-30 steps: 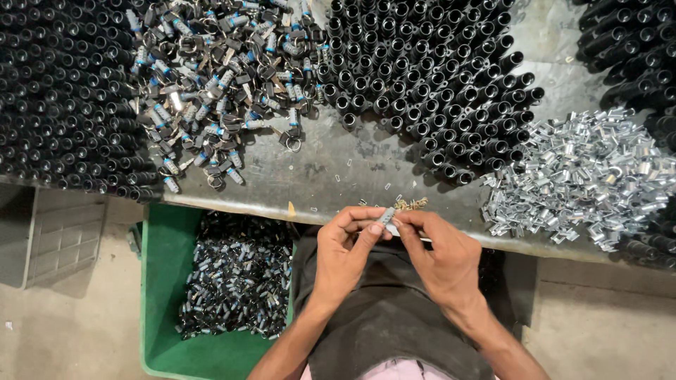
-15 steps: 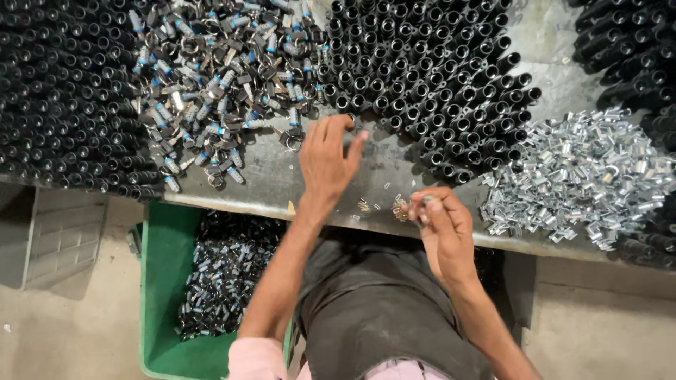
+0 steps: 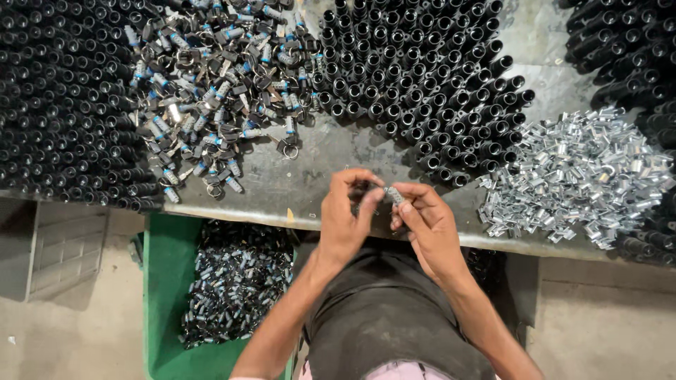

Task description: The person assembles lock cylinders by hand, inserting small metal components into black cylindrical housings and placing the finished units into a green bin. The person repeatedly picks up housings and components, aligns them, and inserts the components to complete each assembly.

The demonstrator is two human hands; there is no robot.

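Fingers of both hands meet over the near edge of the bench (image 3: 310, 165), just above the person's lap. The left hand (image 3: 346, 222) has its grip pressed together: thumb and forefinger curl inward and pinch one end of a small metal piece (image 3: 391, 195), with the other fingers folded loosely behind. The right hand (image 3: 429, 225) pinches the same piece from the other side, forefinger and thumb tips closed on it, so the two grips nearly touch with the piece between them.

The small metal piece is silvery and short; its long axis runs slantwise, the upper end toward the left hand and the far side of the bench, the lower end toward the right hand. Much of it is covered by fingertips, so its exact shape cannot be told.

On the bench behind the hands stands a dense cluster of black tubes (image 3: 415, 77), upright, open ends up. To the left lies a loose heap of small parts with rings and blue bands (image 3: 218, 91), and beyond it another block of black tubes (image 3: 56, 98). To the right lies a pile of shiny silver sleeves (image 3: 584, 176). Below the bench edge, at the person's left, a green crate (image 3: 165, 295) holds many dark finished pieces.
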